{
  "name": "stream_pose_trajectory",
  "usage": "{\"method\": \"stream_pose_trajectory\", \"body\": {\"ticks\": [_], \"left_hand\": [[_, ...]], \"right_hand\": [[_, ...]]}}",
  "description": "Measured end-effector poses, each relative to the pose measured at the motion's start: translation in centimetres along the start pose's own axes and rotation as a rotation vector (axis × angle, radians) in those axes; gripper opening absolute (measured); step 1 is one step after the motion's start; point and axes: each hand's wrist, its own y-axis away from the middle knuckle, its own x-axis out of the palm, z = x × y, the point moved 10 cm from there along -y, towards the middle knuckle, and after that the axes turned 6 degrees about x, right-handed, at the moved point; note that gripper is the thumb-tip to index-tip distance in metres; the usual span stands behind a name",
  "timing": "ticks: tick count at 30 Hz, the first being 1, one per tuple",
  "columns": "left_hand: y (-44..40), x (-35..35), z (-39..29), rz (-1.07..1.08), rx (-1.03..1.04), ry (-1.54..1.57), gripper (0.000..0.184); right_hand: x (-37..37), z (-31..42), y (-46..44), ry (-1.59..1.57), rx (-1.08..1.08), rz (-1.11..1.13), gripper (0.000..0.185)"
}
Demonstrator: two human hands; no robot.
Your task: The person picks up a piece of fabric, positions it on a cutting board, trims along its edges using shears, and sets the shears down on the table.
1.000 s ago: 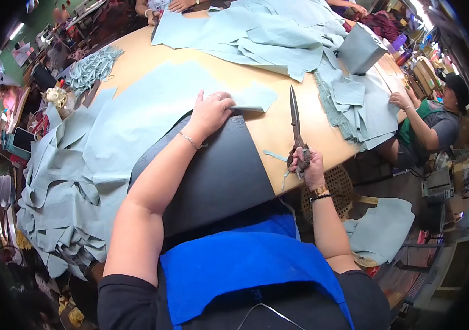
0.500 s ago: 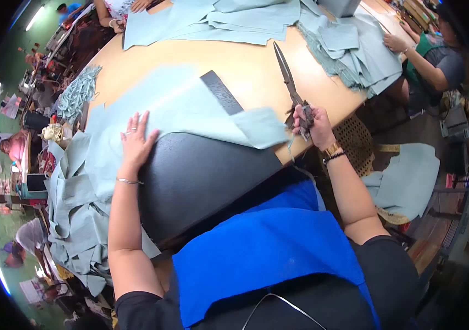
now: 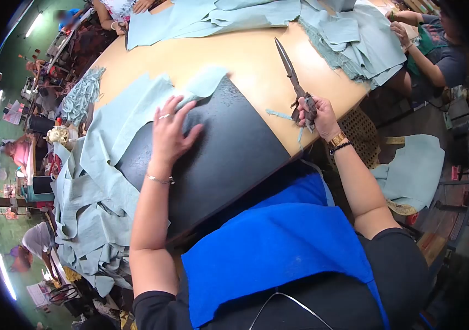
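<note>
Round table (image 3: 251, 55), tan top, spreads under and beyond the black board (image 3: 234, 159), taken here as landmark. Blue apron (image 3: 278, 247) on the near side of the board. Pale green sheet (image 3: 119, 129) lies along the board's left and far-left edges, one end folded across its far corner; crumpled cloth heap (image 3: 94, 223) left of the board, running toward the wearer. More green cloth (image 3: 207, 22) well beyond the board, near a co-worker's hands; layered stack (image 3: 355, 47) far right of it, another person seated beside.

Left hand (image 3: 175, 129): above the board's left part, near the sheet's edge. Fingers spread, gripping nothing; contact with the board, cannot tell.

Scissors (image 3: 293, 77): right of the board, blades together, tips pointing away from the wearer. Right hand (image 3: 318, 116): fingers clenched round the dark, wrapped-looking handles.

Tangled strips (image 3: 83, 93) beyond the board, far left. Small green scrap (image 3: 278, 114) just right of the board, near the handles.
</note>
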Motion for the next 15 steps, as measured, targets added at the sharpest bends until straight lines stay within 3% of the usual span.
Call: {"method": "stream_pose_trajectory", "body": {"ticks": [2,5,8,9,12,14,15], "left_hand": [[-2.1,0.7,-0.5,-0.07,-0.06,-0.009,0.045],[-3.8,5.4,2.7,0.129,-0.028,-0.075,0.031],[-5.0,5.6,4.0,0.329,-0.137,0.223,0.019],[-5.2,4.1,3.6,0.253,-0.164,0.3,0.011],[-4.2,5.1,4.4,0.423,-0.406,1.186,0.009],[-3.7,4.0,3.7,0.5,-0.403,1.428,0.014],[-4.4,2.3,3.1,0.38,-0.361,1.253,0.022]], "right_hand": [[-0.2,-0.1,-0.3,0.004,0.01,0.012,0.023],[-0.9,-1.1,-0.7,0.01,0.025,0.034,0.017],[-0.6,-1.0,-0.6,-0.037,0.042,0.057,0.015],[-0.4,-0.8,-0.5,-0.038,0.029,0.072,0.015],[-0.7,-1.0,-0.7,-0.033,0.021,0.046,0.015],[-0.7,-1.1,-0.4,-0.008,0.065,0.039,0.015],[-0.6,-1.0,-0.4,0.006,0.084,0.04,0.015]]}}
